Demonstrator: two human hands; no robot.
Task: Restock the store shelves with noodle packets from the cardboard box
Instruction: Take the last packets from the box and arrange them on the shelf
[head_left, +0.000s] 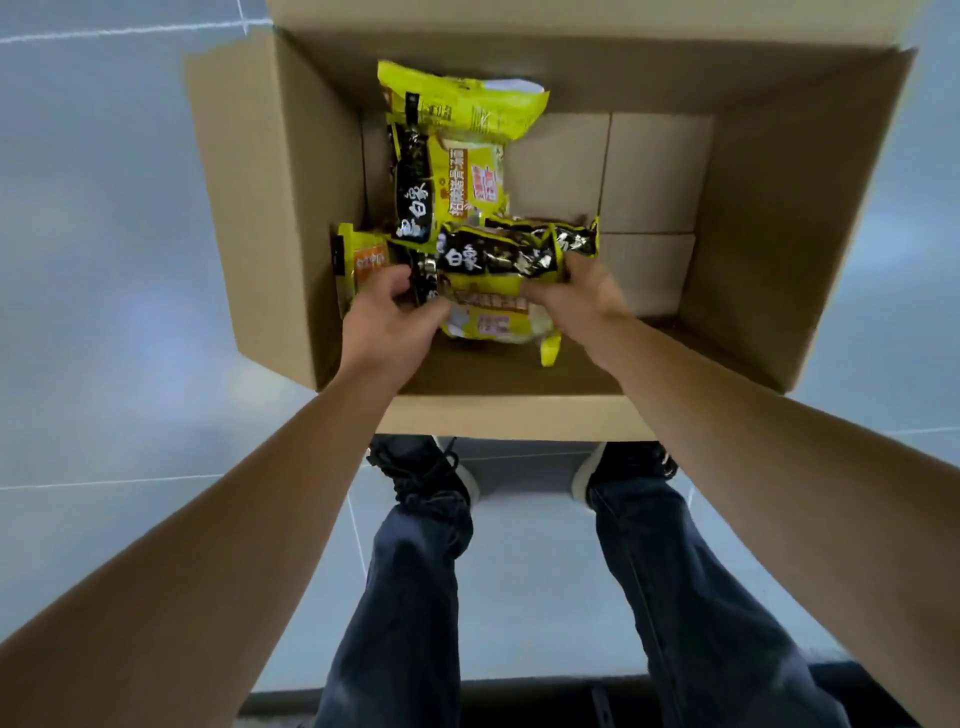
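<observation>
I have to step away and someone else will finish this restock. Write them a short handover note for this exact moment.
Left hand: grips the left end of the nearest noodle packet, inside the cardboard box.
Right hand: grips the right end of the same packet.
Other packets: two more yellow packets lie further back in the box, and another at its left wall; the right half of the box floor is bare.
Done: the box is open on the floor and much of it is empty. No shelves are in view.
Left: lift this packet out, shelve it, then the rest.
</observation>
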